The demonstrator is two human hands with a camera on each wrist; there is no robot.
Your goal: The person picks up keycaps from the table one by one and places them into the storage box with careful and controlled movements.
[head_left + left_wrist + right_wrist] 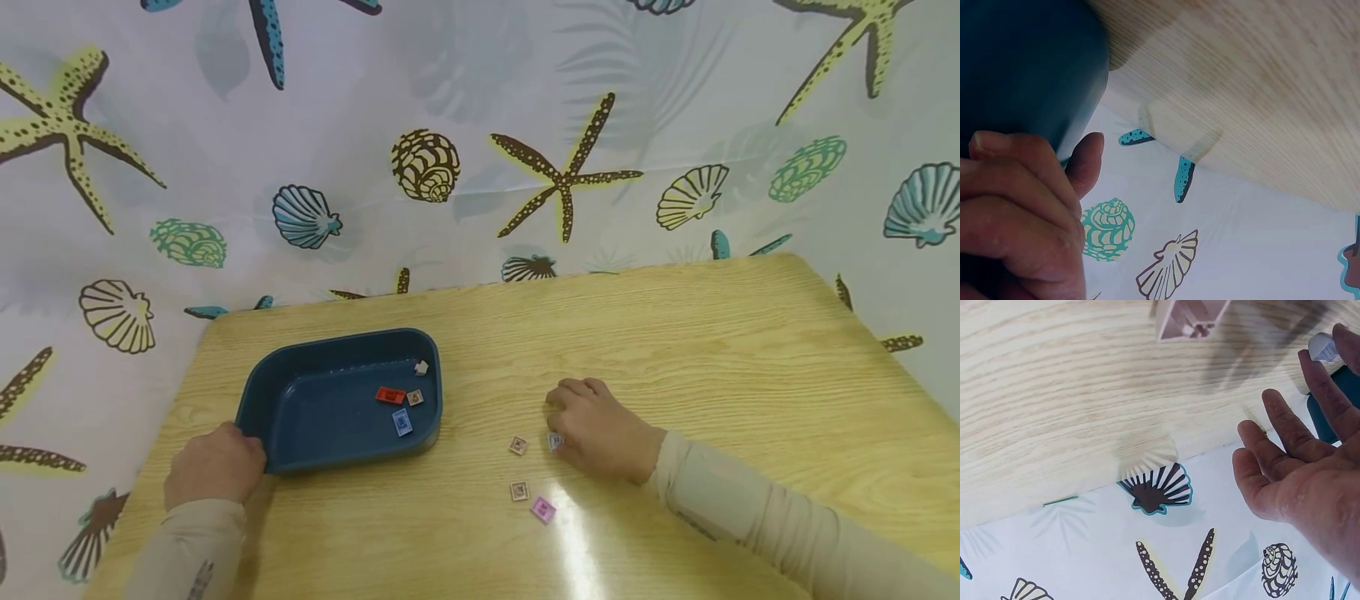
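In the head view, my left hand [215, 467] grips the near left corner of a dark blue tray [337, 461]. The left wrist view shows curled fingers against the tray's outer wall [1035, 75]. My right hand [603, 429] is low over the table, pinching a pale lavender keycap [1322, 348] between thumb and index finger, its other fingers spread loosely. Left of this hand lie a beige keycap [518, 446], a second beige keycap [520, 491] and a pink wider keycap [543, 509]. One pale pink keycap [1191, 319] shows its hollow underside and stem in the right wrist view.
Inside the tray, towards its right end, are a red keycap [390, 395], a beige keycap [415, 397], a blue keycap [402, 422] and a white keycap [422, 367]. A patterned cloth [360, 225] with shells and starfish hangs behind the wooden table [675, 333].
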